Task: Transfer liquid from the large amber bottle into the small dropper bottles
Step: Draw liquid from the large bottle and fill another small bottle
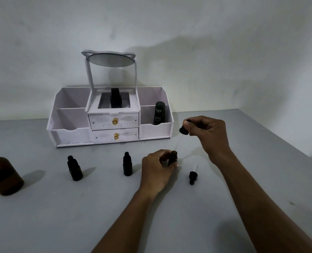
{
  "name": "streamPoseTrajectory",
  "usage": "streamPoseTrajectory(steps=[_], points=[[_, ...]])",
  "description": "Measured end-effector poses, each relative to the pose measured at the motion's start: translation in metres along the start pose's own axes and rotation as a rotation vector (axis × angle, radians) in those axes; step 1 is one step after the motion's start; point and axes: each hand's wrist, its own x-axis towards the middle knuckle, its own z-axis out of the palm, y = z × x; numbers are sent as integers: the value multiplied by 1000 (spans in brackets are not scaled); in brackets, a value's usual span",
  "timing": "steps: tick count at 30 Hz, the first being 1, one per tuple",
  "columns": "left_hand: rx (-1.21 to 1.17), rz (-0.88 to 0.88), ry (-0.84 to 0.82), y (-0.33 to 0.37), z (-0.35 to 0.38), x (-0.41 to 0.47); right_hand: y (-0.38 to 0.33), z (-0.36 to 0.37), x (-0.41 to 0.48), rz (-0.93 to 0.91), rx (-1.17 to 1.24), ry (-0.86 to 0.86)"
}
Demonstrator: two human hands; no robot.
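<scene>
On table (60, 216), left hand (157, 168) grips near-upright bottle (173, 157), right hand (206, 132) pinches dropper (184, 130), tip seemingly downward.

a pale, blotchy wall (206, 42) rises behind a grey bench (60, 216), whose right edge runs back at an angle towards it. a white organiser (69, 133) stands at the back of the bench, with open side compartments, two drawers (104, 123) with gold knobs, and an oval mirror (111, 60) tilted on a frame above. the light is dim, and a soft shadow lies on the wall at right.
</scene>
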Motion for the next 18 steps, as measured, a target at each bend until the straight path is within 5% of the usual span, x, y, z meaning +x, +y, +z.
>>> streamPoseTrajectory(steps=[12,18], points=[[-214,-230,-120,16,-29,-37,-59,3,-3,-191,81,63],[-307,-316,-7,-7,-99,-87,-105,76,-28,-225,258,-120]])
